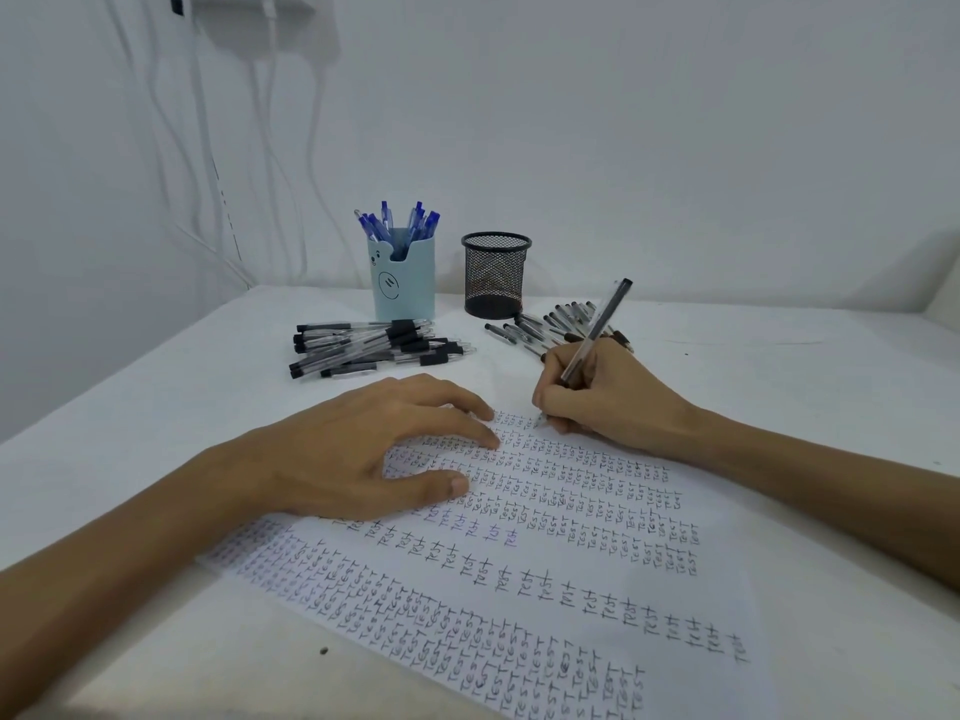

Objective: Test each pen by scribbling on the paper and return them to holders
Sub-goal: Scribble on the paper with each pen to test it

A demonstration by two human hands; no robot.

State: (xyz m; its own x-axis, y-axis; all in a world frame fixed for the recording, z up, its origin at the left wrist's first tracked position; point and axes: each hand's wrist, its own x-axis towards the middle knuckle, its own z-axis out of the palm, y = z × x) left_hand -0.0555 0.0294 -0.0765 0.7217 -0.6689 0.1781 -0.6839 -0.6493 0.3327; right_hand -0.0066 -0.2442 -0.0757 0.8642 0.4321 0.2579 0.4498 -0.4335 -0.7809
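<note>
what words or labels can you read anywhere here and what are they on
"TEST" in capitals, repeated in dense rows over the paper under both hands.
"test" in larger, looser handwriting, in the rows across the middle of the sheet, a few in purple ink.
Blue pen holder: a drawn bear face only, no words.
Black mesh holder: no label visible.
Loose pens on the table: any barrel print is too small to read.

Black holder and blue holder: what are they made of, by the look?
Black holder: looks like metal wire mesh, matte black; the grid is see-through, with a solid rim and base. Blue holder: probably moulded plastic or silicone, matte pastel; smooth opaque walls, rounded cut-out rim, printed bear face. Neither is certain from sight alone.
</note>
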